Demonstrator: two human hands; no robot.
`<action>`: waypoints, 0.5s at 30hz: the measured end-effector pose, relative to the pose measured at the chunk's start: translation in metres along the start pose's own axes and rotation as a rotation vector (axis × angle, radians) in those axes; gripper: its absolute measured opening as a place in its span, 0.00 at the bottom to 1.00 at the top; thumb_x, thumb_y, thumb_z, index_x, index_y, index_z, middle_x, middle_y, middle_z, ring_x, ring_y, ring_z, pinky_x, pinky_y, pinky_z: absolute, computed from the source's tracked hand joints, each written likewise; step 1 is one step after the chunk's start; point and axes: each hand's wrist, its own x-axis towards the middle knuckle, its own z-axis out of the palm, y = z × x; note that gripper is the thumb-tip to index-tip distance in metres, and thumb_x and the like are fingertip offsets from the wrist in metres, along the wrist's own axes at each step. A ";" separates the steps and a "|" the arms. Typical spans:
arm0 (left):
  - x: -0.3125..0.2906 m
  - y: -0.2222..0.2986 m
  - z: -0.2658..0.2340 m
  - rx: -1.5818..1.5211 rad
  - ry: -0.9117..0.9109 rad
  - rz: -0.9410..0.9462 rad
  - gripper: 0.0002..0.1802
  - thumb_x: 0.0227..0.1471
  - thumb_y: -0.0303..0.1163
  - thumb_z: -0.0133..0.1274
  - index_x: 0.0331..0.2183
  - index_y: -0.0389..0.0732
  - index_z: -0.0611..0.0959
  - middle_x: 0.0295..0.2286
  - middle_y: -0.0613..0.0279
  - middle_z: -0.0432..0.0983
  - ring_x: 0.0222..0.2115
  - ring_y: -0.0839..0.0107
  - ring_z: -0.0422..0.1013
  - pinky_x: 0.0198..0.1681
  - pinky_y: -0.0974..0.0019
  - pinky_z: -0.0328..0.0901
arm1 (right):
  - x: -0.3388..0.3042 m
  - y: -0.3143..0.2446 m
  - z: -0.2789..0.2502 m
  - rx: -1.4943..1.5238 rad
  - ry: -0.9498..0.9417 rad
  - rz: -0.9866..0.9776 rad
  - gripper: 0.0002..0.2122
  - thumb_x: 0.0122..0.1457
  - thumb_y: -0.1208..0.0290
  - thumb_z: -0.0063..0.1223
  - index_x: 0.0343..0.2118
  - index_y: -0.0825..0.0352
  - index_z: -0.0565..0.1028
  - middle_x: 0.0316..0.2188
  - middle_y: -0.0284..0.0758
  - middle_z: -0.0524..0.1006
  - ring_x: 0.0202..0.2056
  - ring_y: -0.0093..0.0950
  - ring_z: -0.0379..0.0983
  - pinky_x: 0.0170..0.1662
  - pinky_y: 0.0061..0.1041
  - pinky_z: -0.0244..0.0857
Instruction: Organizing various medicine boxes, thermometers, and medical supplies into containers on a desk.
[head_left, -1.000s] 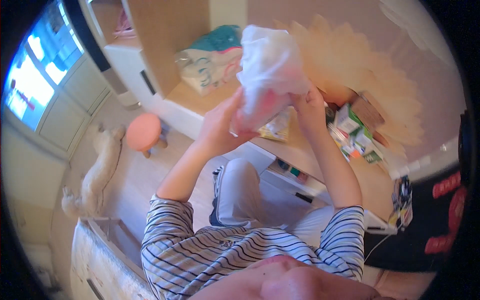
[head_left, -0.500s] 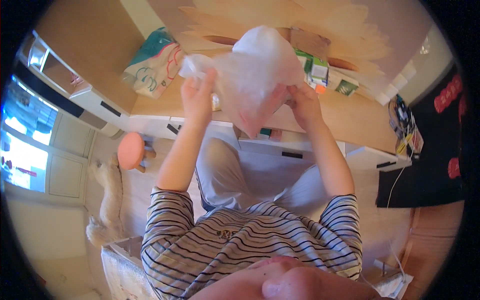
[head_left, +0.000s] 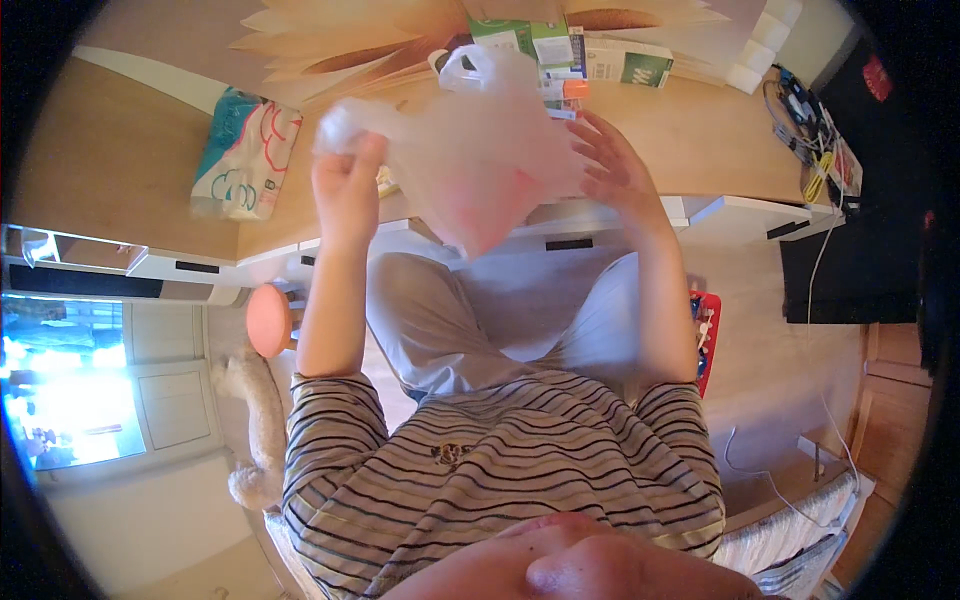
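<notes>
A translucent white plastic bag (head_left: 470,150) hangs in front of me, its lower corner showing something pinkish-red through the film. My left hand (head_left: 348,185) is closed on one bunched handle of the bag, thumb pressed against the fingers. The other handle loop stands up at the top of the bag. My right hand (head_left: 615,165) is beside the bag's right side with its fingers spread. Its fingertips are close to the film; whether they touch it I cannot tell.
Boxes (head_left: 640,62) stand along the back of the wooden desk (head_left: 710,140). A teal-and-white package (head_left: 245,155) lies at left. Cables (head_left: 815,140) sit at the right end. A pink stool (head_left: 268,320), a white dog (head_left: 255,420) and a red tray (head_left: 708,335) are below on the floor.
My right hand has let go of the bag and its fingers have spread. The bag and my left hand have shifted left in view. The view has turned, and the red tray now shows.
</notes>
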 end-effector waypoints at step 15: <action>-0.130 -0.078 0.053 0.556 -0.276 0.498 0.28 0.34 0.22 0.60 0.43 0.40 0.72 0.42 0.55 0.72 0.44 0.54 0.67 0.53 0.51 0.56 | -0.030 0.115 0.043 0.171 -0.003 0.125 0.15 0.48 0.71 0.53 0.41 0.67 0.74 0.37 0.36 0.76 0.41 0.26 0.71 0.47 0.30 0.65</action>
